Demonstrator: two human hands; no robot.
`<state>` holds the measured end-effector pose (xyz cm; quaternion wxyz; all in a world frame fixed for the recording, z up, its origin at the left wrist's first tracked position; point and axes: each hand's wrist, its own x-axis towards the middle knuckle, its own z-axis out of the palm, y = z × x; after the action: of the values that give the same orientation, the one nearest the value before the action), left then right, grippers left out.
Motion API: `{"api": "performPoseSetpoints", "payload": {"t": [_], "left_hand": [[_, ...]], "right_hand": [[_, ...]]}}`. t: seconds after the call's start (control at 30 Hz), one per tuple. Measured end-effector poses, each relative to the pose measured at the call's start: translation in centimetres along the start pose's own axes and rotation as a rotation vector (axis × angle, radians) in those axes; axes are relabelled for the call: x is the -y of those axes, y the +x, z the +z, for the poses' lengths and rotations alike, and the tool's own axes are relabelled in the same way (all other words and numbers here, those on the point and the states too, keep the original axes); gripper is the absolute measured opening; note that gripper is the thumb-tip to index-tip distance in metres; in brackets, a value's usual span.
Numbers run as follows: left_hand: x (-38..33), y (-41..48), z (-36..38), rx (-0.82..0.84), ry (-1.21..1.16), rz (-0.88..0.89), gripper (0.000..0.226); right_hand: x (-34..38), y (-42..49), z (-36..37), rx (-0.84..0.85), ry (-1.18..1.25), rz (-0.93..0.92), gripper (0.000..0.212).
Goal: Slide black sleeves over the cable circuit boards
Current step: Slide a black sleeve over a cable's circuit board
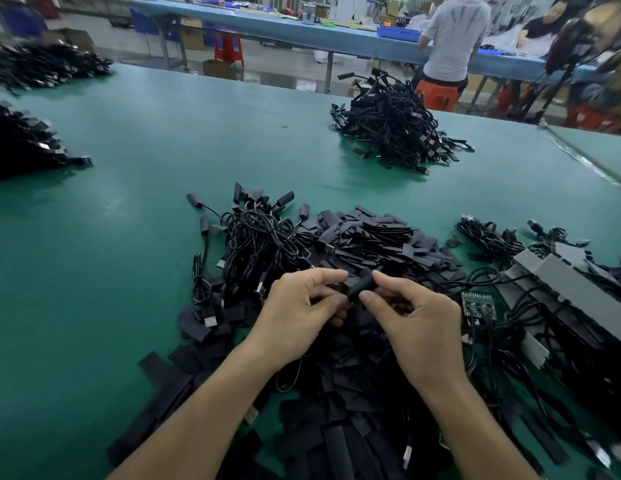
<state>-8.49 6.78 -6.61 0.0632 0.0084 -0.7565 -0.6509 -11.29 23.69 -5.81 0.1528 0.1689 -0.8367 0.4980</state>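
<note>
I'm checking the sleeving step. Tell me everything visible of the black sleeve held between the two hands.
The black sleeve is a short matte tube, seemingly soft plastic, puffed open rather than flat. It is held tilted above the pile of loose sleeves. The right hand pinches it between thumb and forefinger. The left hand pinches at its left end, where the fingers hide whether a board is entering.

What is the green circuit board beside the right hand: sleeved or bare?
Bare: the circuit board shows its green face and components, no sleeve.
</note>
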Motion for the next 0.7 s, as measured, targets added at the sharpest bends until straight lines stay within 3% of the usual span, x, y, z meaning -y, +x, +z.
{"api": "performPoseSetpoints", "payload": {"t": [0.2, 0.37, 0.47, 0.57, 0.7], "left_hand": [[-0.4, -0.6, 0.0, 0.002, 0.067, 0.085, 0.028], [-1.6, -1.1, -0.8, -0.021, 0.236, 0.208, 0.014], [-2.2, -1.3, -1.3, 0.058, 0.471, 0.205, 0.027], [-2.7, -1.0, -1.6, -0.020, 0.482, 0.238, 0.025], [-3.4, 0.1, -2.9, -0.439, 0.263, 0.313, 0.021]], "right_hand": [[0.1, 0.6, -0.3, -0.005, 0.231, 0.055, 0.024], [0.8, 1.4, -1.6, -0.173, 0.586, 0.191, 0.012], [0.7, 1.8, -2.4, -0.224, 0.742, 0.263, 0.014], [0.5, 1.8, -2.7, -0.237, 0.672, 0.255, 0.011], [-0.3, 2.1, -3.8, -0.351, 0.169, 0.202, 0.017]]}}
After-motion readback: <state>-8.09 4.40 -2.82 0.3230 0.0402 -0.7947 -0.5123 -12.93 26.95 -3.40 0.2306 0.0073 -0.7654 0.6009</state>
